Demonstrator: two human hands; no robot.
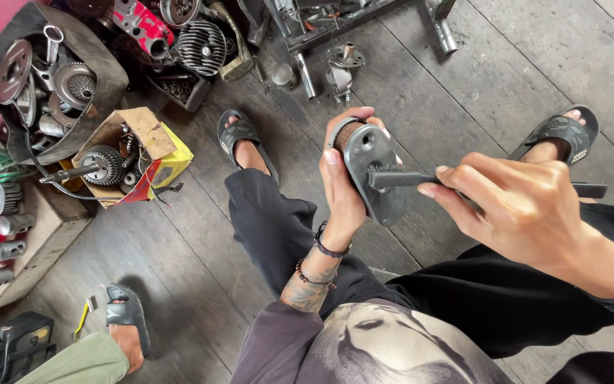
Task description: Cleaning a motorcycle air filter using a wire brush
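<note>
Between the left hand [340, 186] fingers — closed around a grey flat metal motor part [376, 171] — the right hand [516, 206] grips a dark narrow brush [406, 178], its handle largely hidden.

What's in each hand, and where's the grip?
Left hand wraps a grey metal part around its rusty round end. Right hand grips a dark brush by its handle, bristles on the part.

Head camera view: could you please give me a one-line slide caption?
Left hand grips a grey metal part while the right hand holds a dark brush against it.
</note>
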